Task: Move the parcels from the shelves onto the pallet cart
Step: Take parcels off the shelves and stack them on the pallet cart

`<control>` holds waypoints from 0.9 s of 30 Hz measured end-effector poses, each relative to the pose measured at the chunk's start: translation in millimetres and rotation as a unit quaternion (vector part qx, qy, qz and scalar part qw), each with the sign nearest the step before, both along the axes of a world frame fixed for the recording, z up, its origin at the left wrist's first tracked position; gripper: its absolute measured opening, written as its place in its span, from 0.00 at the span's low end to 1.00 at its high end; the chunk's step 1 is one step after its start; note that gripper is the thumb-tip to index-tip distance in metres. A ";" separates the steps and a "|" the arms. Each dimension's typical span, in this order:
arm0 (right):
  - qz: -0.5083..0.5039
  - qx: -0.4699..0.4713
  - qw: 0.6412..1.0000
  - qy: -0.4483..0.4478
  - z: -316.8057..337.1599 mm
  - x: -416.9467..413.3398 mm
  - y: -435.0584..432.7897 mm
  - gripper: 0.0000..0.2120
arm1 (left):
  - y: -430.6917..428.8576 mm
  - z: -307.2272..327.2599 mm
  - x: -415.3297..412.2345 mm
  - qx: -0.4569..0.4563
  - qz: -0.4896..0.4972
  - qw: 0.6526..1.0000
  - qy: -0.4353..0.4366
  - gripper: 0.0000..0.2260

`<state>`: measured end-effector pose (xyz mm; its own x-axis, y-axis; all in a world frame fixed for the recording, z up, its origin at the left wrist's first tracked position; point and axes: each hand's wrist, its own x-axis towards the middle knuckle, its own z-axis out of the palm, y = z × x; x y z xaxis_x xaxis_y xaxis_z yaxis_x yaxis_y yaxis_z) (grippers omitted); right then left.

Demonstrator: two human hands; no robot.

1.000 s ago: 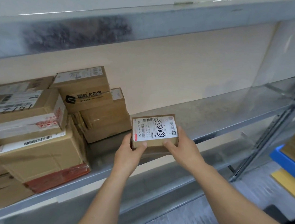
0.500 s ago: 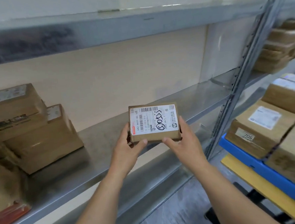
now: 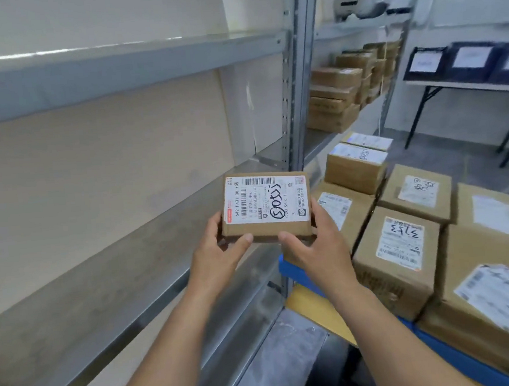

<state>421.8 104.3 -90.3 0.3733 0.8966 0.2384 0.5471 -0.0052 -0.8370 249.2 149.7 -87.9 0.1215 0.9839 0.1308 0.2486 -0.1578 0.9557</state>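
Parcel [image 3: 266,205] gripped at both ends, left hand [image 3: 218,251] and right hand [image 3: 319,245] curled round it, label up

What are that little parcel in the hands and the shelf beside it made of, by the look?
The small parcel looks like brown cardboard, matte, with folded edges; its label looks like white printed paper. The shelf is probably galvanised steel: dull grey with a mottled sheen, and its upright post has punched holes like metal racking.
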 end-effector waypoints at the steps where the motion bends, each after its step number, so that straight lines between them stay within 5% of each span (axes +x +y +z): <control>1: -0.013 0.003 1.000 -0.004 1.0 11.4 -0.2 0.39 | 4.3 -0.2 12.6 0.001 -0.010 1.000 0.000 0.25; 27: -0.253 -0.126 0.958 -0.047 -13.1 145.9 71.2 0.35 | 153.0 -12.1 185.4 -0.030 -0.263 0.957 0.120 0.32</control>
<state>567.7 175.5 -103.4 0.7623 0.6405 0.0928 0.4949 -0.4845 -0.7213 434.6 302.8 -100.0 0.6223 0.7826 -0.0173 0.3627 -0.2686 0.8924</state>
